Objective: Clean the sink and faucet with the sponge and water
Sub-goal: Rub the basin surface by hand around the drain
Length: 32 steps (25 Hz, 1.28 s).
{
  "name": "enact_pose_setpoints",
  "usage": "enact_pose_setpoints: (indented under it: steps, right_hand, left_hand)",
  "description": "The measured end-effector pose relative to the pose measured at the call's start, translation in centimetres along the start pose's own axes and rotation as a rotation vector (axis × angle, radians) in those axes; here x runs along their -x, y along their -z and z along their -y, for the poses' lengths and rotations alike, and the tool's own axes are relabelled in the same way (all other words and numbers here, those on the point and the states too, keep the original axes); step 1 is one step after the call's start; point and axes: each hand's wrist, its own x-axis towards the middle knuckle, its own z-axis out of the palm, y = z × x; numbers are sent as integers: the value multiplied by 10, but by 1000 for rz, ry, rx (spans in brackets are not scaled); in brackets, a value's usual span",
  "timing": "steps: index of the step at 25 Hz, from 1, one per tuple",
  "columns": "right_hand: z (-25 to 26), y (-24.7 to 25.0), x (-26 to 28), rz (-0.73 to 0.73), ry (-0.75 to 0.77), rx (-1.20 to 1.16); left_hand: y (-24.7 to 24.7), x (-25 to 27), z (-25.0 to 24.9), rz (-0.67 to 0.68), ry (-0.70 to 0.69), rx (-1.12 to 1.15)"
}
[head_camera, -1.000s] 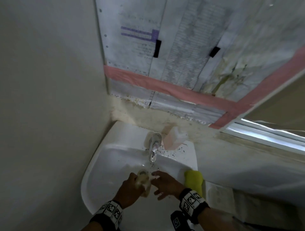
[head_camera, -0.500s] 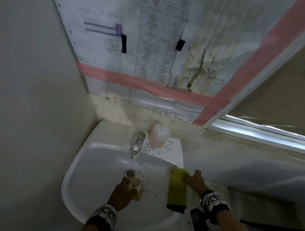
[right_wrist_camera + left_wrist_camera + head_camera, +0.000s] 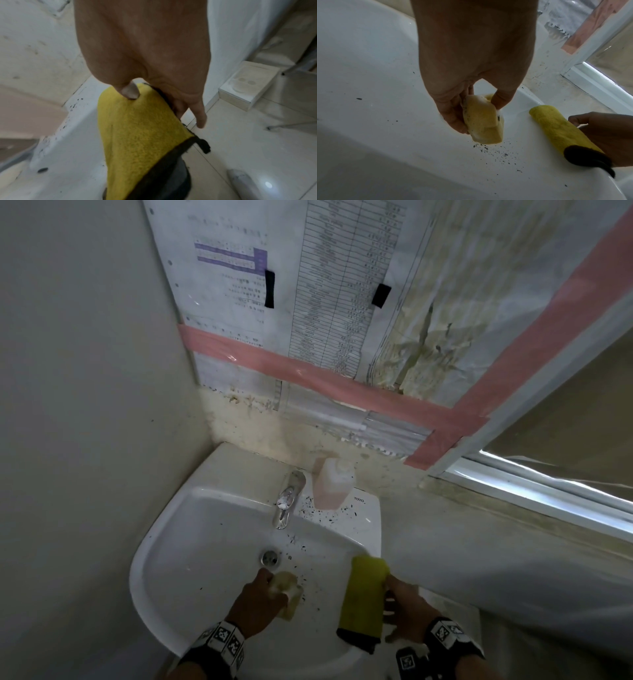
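White ceramic sink basin (image 3: 191, 546), peppered with black specks right of the chrome metal faucet (image 3: 287, 503). Pale-yellow foam sponge (image 3: 482, 120), dark flecks on its face. Yellow terry cloth (image 3: 137, 135) with black edge binding. Translucent pink-tinted plastic bottle (image 3: 333, 484) right of the faucet. Above the faucet: white printed paper sheets (image 3: 339, 289), purple bars, black tabs, pink tape strip (image 3: 308, 371). Wristbands (image 3: 222, 642) white with black square markers.

Pale pink bottle (image 3: 334, 483) stands below taped papers (image 3: 339, 289).
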Motion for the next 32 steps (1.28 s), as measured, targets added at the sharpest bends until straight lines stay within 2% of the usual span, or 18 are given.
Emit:
enact_pose_setpoints:
  steps: [4, 6, 12, 16, 19, 22, 24, 26, 28, 32]
  right_hand:
    - [-9, -3, -7, -126, 136, -29]
    - [-12, 1, -9, -137, 198, -65]
    - [-14, 16, 11, 20, 281, -255]
    - [4, 4, 48, 165, 310, -265]
    - [22, -25, 70, 271, 375, -182]
    - [37, -60, 76, 318, 425, -79]
    - [43, -82, 74, 342, 459, -3]
    - [46, -101, 72, 339, 475, 100]
    - [48, -116, 72, 324, 495, 259]
    - [49, -132, 66, 239, 612, 754]
  left_hand:
    - [0, 0, 1, -3, -22, -26]
    - [1, -1, 1, 2, -33, -36]
    - [4, 2, -4, 58, -52, -49]
    - [5, 2, -11, 132, -166, -94]
    - [8, 9, -23, 202, -257, -231]
    - [10, 18, -39, 284, -345, -358]
    - [12, 24, -48, 278, -411, -445]
    - [13, 25, -50, 263, -406, -477]
    - [12, 23, -45, 266, -381, -494]
    - [7, 7, -19, 247, -376, -455]
